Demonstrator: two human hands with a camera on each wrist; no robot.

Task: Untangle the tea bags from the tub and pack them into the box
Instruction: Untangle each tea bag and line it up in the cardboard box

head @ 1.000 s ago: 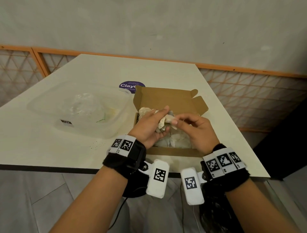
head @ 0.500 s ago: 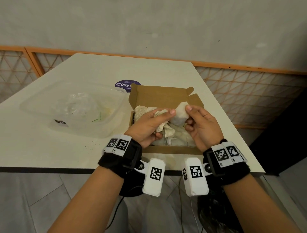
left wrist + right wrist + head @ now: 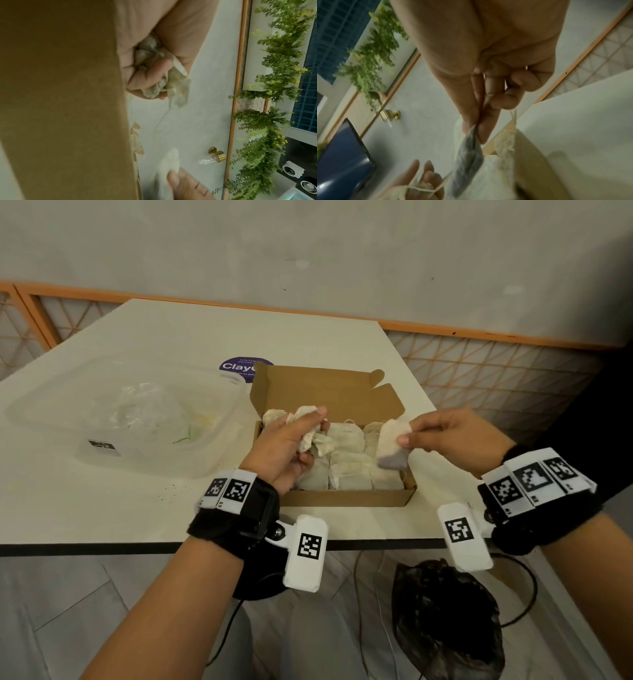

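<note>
Nearest me, under the table edge, I see a black plastic bag (image 3: pixel 448 621) on the floor with cables around it. Above that, my left hand (image 3: pixel 284 446) is curled tight around a crumpled clump of tea bags (image 3: pixel 310 429), held over the left end of the cardboard box (image 3: pixel 342 497); the left wrist view shows the fingers (image 3: pixel 150 73) wrapped around the wad with a thin string (image 3: pixel 161 119) trailing down from it. My right hand (image 3: pixel 452 436) pinches a single tea bag (image 3: pixel 392 446) between thumb and fingertips, lifted over the right end of the box and apart from the clump (the right wrist view is blurred, though the pinch reads clearly enough). Inside the box, flat tea bags (image 3: pixel 346 460) lie packed side by side, its lid flap standing open at the far side. To the left, on the white table (image 3: pixel 102 508), sits the translucent plastic tub (image 3: pixel 137 433), near the box; I can only make out faint contents in it. Behind the box, a purple round sticker (image 3: pixel 239 366) is partly hidden by the flap.
</note>
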